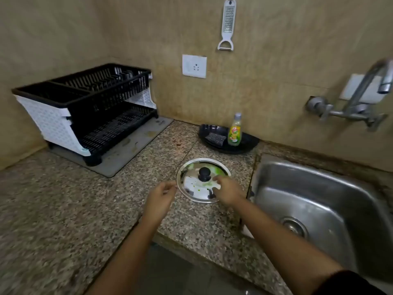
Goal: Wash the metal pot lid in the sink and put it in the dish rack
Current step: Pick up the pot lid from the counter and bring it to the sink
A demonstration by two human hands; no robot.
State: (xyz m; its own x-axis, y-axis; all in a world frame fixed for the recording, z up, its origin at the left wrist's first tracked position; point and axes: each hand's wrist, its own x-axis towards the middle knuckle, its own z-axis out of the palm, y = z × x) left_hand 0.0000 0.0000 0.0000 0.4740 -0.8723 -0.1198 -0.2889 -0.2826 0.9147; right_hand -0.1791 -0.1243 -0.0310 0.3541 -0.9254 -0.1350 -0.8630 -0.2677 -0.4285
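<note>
reaching in from both sides, the hands are only now arriving at the metal pot lid [203, 180], so the task looks barely begun. the lid lies flat on the speckled granite tabletop [63, 209], knob up, just left of the sink [319, 201], with green smears across its shiny top. the right hand [226, 189] hovers over the lid's near right part, its fingers [217, 178] loosely curled and slightly spread near the black knob [204, 173], closed on nothing that shows. the left hand [160, 196] sits just beside the lid's left rim, fingers bent toward it; whether they touch the edge i cannot tell.

everything is left, by my reading: lifting the lid, carrying it into the basin, scrubbing, rinsing, then racking it. the sink is bare and looks dry, and no water runs from the tap [365, 92] on the wall above it.

a dish soap bottle [235, 130] and a scrub pad [215, 138] wait on a black tray [248, 143] behind the lid. the dish rack [85, 109], black and white and two-tiered, stands on a grey mat in the far left corner, well apart from the sink. the tan wall carries a socket and a hanging grater.
</note>
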